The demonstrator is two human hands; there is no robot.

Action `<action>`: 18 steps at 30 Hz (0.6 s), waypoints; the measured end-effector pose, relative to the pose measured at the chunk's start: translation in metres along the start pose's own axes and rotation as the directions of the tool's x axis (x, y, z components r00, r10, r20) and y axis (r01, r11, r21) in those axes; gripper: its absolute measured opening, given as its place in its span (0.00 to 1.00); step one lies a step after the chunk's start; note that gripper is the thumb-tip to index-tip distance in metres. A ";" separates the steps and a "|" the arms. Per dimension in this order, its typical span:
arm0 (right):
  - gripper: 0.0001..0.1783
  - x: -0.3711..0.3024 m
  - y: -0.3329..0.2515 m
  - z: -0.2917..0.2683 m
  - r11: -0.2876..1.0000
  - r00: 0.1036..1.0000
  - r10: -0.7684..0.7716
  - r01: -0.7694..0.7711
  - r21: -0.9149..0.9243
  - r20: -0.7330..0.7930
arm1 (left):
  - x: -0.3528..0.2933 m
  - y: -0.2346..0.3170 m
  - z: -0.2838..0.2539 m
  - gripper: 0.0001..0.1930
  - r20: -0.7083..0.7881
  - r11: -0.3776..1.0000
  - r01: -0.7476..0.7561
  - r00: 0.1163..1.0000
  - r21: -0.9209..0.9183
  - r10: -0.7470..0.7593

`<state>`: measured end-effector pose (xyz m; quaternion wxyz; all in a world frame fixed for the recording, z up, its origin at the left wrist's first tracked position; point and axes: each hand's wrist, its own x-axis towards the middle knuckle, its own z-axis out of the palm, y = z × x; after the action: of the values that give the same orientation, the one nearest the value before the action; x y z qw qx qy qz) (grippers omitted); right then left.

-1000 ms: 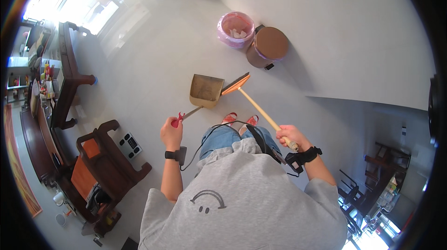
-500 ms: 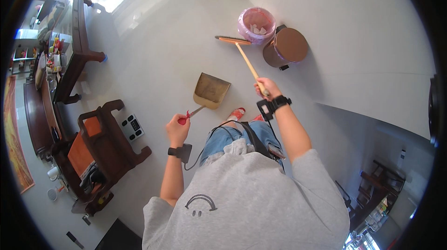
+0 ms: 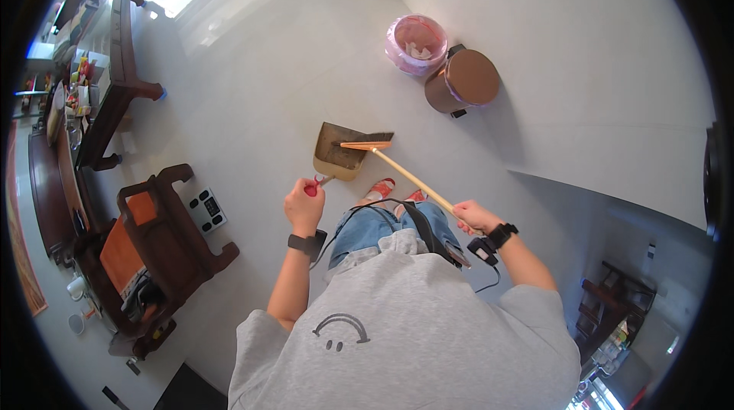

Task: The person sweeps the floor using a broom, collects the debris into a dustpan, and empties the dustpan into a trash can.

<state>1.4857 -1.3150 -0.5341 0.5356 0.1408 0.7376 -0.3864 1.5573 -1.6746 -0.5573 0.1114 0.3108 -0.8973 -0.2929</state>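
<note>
My left hand [image 3: 304, 205] is closed round the red-tipped handle of a tan dustpan [image 3: 341, 167], which rests in front of my feet with its open side facing away from me. My right hand [image 3: 475, 217] grips the end of a broom's pale wooden stick. The broom [image 3: 405, 173] slants from that hand toward the left. Its orange head and dark bristles lie across the right side of the dustpan's mouth, partly over the pan. Whether any dirt lies in the pan is too small to tell.
Ahead on the right stand a pink-lined waste bin [image 3: 417, 43] with white scraps inside and a brown lidded bin [image 3: 468, 80]. Dark wooden chair [image 3: 164, 234] and low table [image 3: 115, 89] are on the left, near a white power strip [image 3: 206, 210]. A wall borders the right.
The broom head has swung from beside the pink-lined bin back to the dustpan. My right hand has drawn nearer and to the right; my left hand has moved slightly right.
</note>
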 end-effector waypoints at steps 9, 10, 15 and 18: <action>0.13 -0.005 -0.007 0.006 0.986 0.955 -0.138 0.157 0.054 -0.262 | -0.001 -0.010 0.000 0.05 0.018 1.000 -0.021 1.000 -0.003 0.021; 0.14 0.009 -0.007 0.000 0.980 0.937 -0.197 0.187 -0.063 -0.289 | -0.003 -0.009 0.000 0.05 0.020 1.000 -0.023 1.000 -0.006 0.023; 0.14 0.089 -0.011 -0.028 0.969 0.895 -0.191 0.106 -0.225 -0.403 | -0.001 -0.009 0.004 0.05 0.047 1.000 -0.007 0.999 0.006 0.007; 0.12 0.120 0.029 -0.030 0.975 0.908 -0.088 -0.005 -0.221 -0.411 | -0.002 -0.002 0.002 0.06 0.077 1.000 -0.004 0.997 0.017 0.002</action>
<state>1.4371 -1.2991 -0.6507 0.3691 0.1449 0.8756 -0.2757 1.5591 -1.6739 -0.5602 0.0745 0.2988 -0.9039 -0.2970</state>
